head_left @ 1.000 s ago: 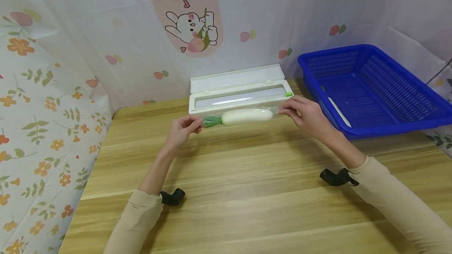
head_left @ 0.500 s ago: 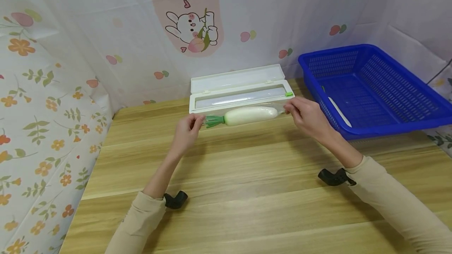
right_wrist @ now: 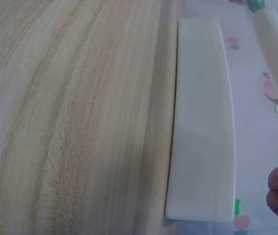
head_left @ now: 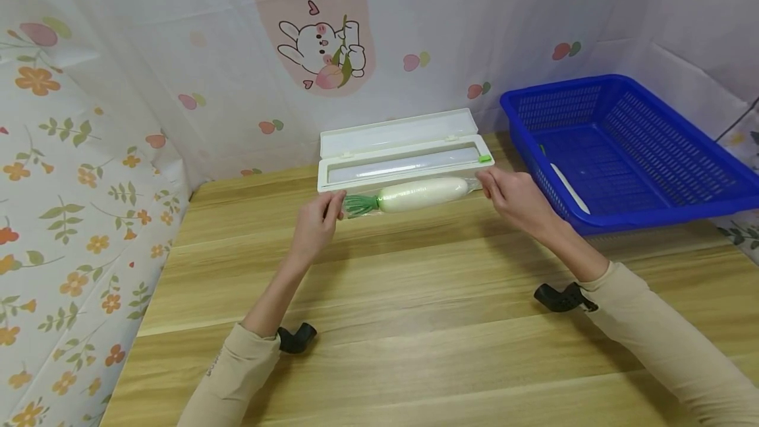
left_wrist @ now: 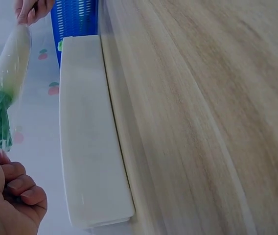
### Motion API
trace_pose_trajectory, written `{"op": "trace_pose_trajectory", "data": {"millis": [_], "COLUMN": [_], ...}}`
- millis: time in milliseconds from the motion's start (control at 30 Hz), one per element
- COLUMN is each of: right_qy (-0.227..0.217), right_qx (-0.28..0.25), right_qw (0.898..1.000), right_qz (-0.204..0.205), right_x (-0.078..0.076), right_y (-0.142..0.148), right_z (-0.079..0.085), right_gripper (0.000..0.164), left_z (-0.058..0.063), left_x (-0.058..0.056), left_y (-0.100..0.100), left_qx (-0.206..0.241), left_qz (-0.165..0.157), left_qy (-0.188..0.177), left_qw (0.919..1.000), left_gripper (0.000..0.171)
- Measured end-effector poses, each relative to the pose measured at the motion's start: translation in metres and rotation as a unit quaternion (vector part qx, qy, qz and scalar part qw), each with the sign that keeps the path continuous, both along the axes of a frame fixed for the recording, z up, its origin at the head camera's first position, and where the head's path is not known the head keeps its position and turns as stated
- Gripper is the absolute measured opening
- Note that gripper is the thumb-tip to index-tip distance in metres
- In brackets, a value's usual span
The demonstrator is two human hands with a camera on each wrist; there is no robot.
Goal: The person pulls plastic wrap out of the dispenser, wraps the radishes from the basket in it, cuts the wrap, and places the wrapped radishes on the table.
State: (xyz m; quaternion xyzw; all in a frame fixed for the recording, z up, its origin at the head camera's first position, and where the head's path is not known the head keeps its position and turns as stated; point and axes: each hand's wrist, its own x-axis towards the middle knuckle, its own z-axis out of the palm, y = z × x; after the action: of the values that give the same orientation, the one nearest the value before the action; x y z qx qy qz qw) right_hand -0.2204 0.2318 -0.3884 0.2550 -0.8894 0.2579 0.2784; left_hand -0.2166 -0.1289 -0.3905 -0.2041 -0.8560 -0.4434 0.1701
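Left grip (head_left: 314,224), right grip (head_left: 517,199): pinching film (head_left: 473,185) around white radish (head_left: 423,194) | wood-grain table (head_left: 403,321) below | fruit-print backdrop (head_left: 439,25) behind

Bare wood of the table (head_left: 409,321) between the two forearms gives a broad passage from the front, as I see it standing here. Obstruction: the film-wrapped white radish (head_left: 423,194), stretched between left hand (head_left: 315,221) and right hand (head_left: 516,198), bars the direct line to the white box (left_wrist: 90,127). Rear limit: open lid (head_left: 403,130), then printed sheet (head_left: 445,12). Blue basket (head_left: 664,217) narrows the margin beside the right hand; outside the left hand, room remains.
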Motion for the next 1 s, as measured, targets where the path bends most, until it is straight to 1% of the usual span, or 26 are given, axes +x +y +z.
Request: {"op": "trace_pose_trajectory", "data": {"millis": [133,300,333,433,500,567,600,667,733,833,900,1000], "right_qy": [-0.019,-0.037,-0.044,-0.071,-0.085,-0.102,-0.112,-0.138,-0.173,-0.224,-0.251,-0.28], "right_qx": [0.009,0.003,-0.003,-0.027,-0.049,-0.076,-0.091,-0.118,-0.145,-0.176,-0.197,-0.228], "right_qw": [1.0,0.999,0.999,0.997,0.995,0.991,0.989,0.982,0.972,0.956,0.943,0.924], "right_qz": [-0.003,0.007,0.01,0.018,0.023,0.03,0.036,0.048,0.06,0.075,0.092,0.126], "right_x": [0.0,0.001,0.001,0.002,0.002,0.001,0.001,0.002,0.003,0.004,0.004,0.003], "right_y": [0.001,0.002,0.001,0.001,0.0,-0.002,-0.003,-0.004,-0.006,-0.007,-0.008,-0.009], "right_z": [-0.001,0.0,0.001,0.003,0.003,0.003,0.002,0.003,0.004,0.007,0.008,0.008], "right_gripper": [0.032,0.032,0.032,0.032,0.031,0.028,0.027,0.024,0.022,0.022,0.022,0.023], "left_z": [0.001,0.002,0.002,0.001,0.001,0.002,0.003,0.005,0.007,0.01,0.012,0.014], "left_x": [0.001,0.003,0.003,0.002,0.002,0.003,0.004,0.005,0.006,0.007,0.007,0.009], "left_y": [0.0,-0.001,-0.002,-0.003,-0.003,-0.003,-0.003,-0.002,-0.002,-0.001,0.0,0.001], "left_qx": [0.025,0.073,0.079,0.106,0.142,0.185,0.204,0.241,0.27,0.299,0.312,0.325], "left_qz": [-0.007,-0.027,-0.033,-0.069,-0.105,-0.142,-0.154,-0.173,-0.181,-0.183,-0.182,-0.182], "left_qy": [-0.007,-0.038,-0.045,-0.066,-0.088,-0.114,-0.127,-0.151,-0.166,-0.178,-0.182,-0.186], "left_qw": [0.9996,0.9963,0.9952,0.9897,0.9803,0.9658,0.9583,0.9429,0.9311,0.9196,0.9144,0.9091], "left_gripper": [0.038,0.035,0.034,0.031,0.029,0.028,0.028,0.028,0.028,0.028,0.027,0.026]}}
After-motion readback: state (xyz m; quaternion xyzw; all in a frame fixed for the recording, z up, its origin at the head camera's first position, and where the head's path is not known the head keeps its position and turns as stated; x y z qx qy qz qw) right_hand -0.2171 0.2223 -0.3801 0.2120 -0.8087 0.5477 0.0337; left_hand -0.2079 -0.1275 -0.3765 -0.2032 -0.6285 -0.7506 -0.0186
